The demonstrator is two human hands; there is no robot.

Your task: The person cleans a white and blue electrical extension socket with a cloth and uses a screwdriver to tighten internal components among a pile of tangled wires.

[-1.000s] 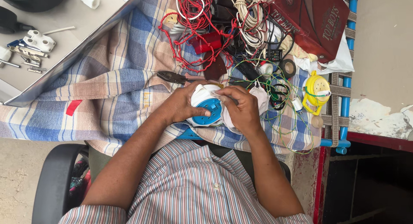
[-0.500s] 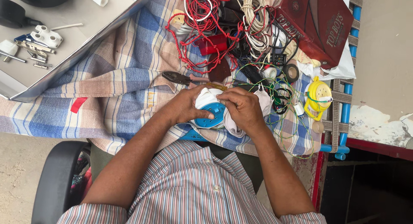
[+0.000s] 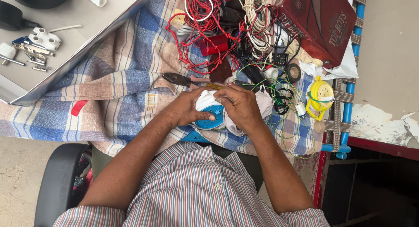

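Centrally, the 2 hands work a blue disc [image 3: 211, 117] at 6 o'clock of the red wires [image 3: 198, 22]: left hand [image 3: 188, 108] grips its edge, right hand [image 3: 241, 105] clasps the white cloth [image 3: 205, 99], seemingly mid-wipe; steady bracing seems needed

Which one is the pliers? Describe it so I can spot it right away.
Start at the checked cloth covering the work surface. Just beyond the left hand, short of the red wire tangle, lie the pliers: dark jaws pointing left, the only flat metal tool among loose cables.
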